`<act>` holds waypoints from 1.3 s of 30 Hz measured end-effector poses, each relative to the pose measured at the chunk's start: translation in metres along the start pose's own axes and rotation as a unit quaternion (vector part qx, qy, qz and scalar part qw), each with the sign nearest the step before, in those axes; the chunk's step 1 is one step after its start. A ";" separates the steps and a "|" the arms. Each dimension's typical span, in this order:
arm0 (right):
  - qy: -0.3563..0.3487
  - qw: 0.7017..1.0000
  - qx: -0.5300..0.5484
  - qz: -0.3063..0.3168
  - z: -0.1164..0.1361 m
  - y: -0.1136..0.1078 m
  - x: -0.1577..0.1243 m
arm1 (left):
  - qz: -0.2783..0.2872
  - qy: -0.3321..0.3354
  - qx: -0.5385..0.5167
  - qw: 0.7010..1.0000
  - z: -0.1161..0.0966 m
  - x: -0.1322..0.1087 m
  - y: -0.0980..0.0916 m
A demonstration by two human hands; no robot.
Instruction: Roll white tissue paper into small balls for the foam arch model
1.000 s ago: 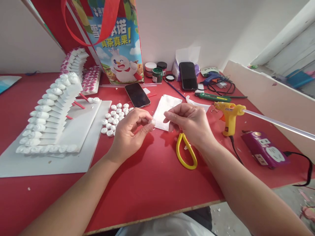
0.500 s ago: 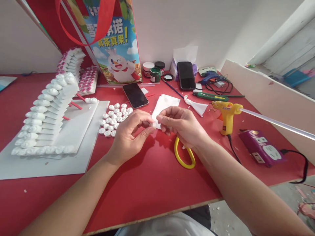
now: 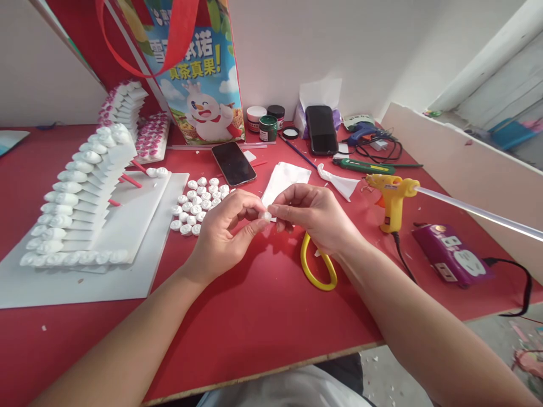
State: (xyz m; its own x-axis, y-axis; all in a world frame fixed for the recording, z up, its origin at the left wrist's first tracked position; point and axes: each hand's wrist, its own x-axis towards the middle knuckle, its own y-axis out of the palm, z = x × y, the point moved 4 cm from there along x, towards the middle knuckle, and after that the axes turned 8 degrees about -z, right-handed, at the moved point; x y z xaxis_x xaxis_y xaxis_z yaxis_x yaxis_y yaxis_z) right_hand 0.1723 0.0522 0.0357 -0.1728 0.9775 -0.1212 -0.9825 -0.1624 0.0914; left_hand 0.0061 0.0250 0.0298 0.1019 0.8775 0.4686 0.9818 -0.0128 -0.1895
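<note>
Between the fingertips of my left hand is a small white rosette, pinched by thumb and forefinger. The thumb and forefinger of my right hand close on its right side, the other fingers curled below. My fingers hide part of the rosette. Left of my left hand, several similar white rosettes lie grouped on the red table. White paper lies just behind my hands. A yellow loop handle shows partly under my right wrist.
At left stands a curved white piece edged with rosettes on white boards. Behind are a phone, paint jars, a printed bag and another phone. A yellow glue gun and purple box are at right.
My right fingertips have moved slightly left and now meet the rosette, where a small gap showed before. My left hand stays nearly still.
</note>
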 end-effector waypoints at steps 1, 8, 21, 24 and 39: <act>-0.002 1.000 -0.005 -0.001 0.000 0.000 0.000 | 0.000 -0.002 -0.002 1.000 0.000 0.000 0.000; -0.011 1.000 -0.022 -0.001 0.002 0.000 0.000 | 0.002 -0.020 -0.016 1.000 0.003 -0.001 0.000; -0.048 0.997 -0.053 -0.011 0.002 0.002 -0.001 | -0.004 -0.086 -0.015 0.996 0.008 -0.001 0.000; -0.066 0.995 -0.071 -0.020 0.002 0.002 -0.001 | -0.008 -0.097 -0.011 0.995 0.008 0.000 -0.001; -0.202 0.937 -0.279 -0.053 0.009 0.003 -0.009 | 0.003 -0.108 0.011 0.994 0.011 -0.002 -0.002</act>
State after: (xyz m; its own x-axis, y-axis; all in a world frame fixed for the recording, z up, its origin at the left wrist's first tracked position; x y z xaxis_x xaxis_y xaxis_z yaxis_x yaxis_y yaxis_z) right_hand 0.1714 0.0445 0.0457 -0.1424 0.9449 0.2949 -0.8952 0.0042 -0.4456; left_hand 0.0017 0.0292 0.0196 0.0680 0.9601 0.2714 0.9773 -0.0094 -0.2115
